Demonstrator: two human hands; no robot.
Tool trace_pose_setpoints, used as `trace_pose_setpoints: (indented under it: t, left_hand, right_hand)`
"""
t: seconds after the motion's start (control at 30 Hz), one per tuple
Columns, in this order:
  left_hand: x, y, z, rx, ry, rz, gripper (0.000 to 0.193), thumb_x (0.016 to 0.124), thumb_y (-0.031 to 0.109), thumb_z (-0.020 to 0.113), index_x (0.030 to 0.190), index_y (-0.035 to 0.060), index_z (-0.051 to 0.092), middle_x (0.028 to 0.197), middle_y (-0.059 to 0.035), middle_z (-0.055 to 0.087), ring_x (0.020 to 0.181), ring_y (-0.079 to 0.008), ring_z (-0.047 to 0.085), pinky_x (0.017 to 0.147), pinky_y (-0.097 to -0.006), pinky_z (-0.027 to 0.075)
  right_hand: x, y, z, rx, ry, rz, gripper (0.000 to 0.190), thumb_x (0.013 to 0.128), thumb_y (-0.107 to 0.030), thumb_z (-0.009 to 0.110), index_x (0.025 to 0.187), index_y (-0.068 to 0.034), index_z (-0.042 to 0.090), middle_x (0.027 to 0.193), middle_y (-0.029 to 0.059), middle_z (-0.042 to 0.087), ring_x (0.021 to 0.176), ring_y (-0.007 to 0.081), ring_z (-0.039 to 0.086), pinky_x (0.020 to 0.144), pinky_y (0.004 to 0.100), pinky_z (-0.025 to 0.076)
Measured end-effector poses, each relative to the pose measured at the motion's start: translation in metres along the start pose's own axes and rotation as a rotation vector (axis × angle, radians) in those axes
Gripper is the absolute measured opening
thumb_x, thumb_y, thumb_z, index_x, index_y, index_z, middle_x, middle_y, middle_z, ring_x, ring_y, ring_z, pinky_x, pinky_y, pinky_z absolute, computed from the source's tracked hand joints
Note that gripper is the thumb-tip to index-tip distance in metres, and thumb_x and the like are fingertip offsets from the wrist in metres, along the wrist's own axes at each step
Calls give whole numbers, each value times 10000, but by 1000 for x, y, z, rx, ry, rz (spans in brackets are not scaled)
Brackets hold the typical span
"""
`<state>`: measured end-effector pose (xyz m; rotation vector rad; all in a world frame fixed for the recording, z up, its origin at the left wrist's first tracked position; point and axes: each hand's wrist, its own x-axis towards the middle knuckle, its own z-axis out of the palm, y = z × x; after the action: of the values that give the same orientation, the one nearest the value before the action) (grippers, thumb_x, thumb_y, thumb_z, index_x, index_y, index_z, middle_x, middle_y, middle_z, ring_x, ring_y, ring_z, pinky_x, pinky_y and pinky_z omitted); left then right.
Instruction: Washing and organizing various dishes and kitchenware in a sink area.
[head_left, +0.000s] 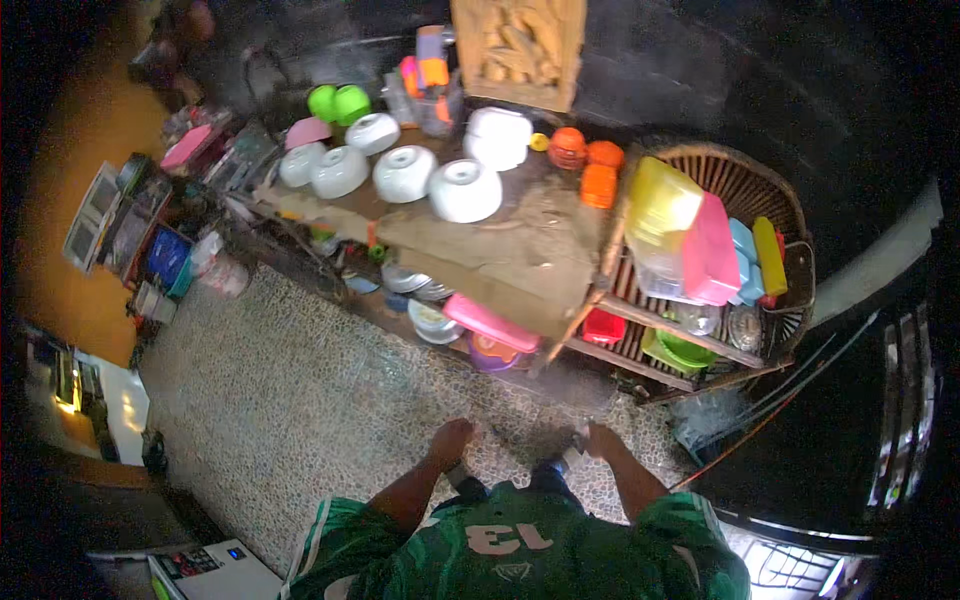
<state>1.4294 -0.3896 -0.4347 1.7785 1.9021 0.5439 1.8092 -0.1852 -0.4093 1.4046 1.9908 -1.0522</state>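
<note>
Both my hands hang low in front of the green jersey, over the pebble-patterned floor (300, 390). My left hand (451, 441) looks loosely curled, with nothing visible in it. Near my right hand (602, 441) there is a small pale thing at the fingertips, too blurred to tell whether it is held. Beyond them stands a low table (517, 255) partly covered with brown cardboard. Upturned white bowls (465, 191), green bowls (351, 105), a pink bowl (307, 132) and orange containers (598, 185) rest on it.
At the right, a bamboo rack (675, 349) holds a yellow container (664, 199), a pink container (712, 251) and a green basin (684, 351). Under the table are metal pots and a pink lid (491, 322). A carved wooden panel (521, 52) stands behind. Baskets and a bucket (225, 274) are at the left.
</note>
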Motion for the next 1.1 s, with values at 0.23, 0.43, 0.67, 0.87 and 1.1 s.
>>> trace_pose_setpoints:
  t: [0.23,0.43,0.67,0.87,1.1]
  left_hand:
    - [-61,-14,-130,-578,272,-441,345,1065,307,558,1016,-11,683,960,-126,745,888,-251,720,820,-401,560]
    - [-25,-10,-200,-906,680,-373,279,1069,260,576,969,5,629,886,-86,711,813,-164,656,751,-328,529]
    - [125,61,-307,-906,735,48,109,1056,120,588,1076,15,614,932,-46,658,877,-121,626,835,-282,510]
    - [254,100,-361,-781,601,276,267,1006,59,653,1248,-7,561,1145,-73,641,1063,-147,615,951,-313,491]
    - [355,95,-363,-581,584,59,554,950,114,723,1406,-40,448,1298,-206,586,1223,-286,573,1077,-408,434]
  right_hand:
    - [65,-160,34,132,180,-638,397,1039,-271,579,1363,-48,631,1344,153,686,1179,320,678,1029,424,532]
    - [-81,-364,-47,166,310,-812,329,1021,-203,618,1321,-78,670,1271,144,727,1117,292,706,965,418,550]
    - [-100,-373,-184,458,731,-857,250,1018,-191,632,1206,-52,721,1123,139,759,954,257,723,872,367,572]
    - [-51,-360,-293,662,972,-618,275,1006,-213,656,1173,3,687,1060,207,749,985,302,739,865,416,557]
    - [5,-380,-364,529,825,-405,480,961,-435,661,1295,-90,636,1121,247,728,1077,398,708,905,473,553]
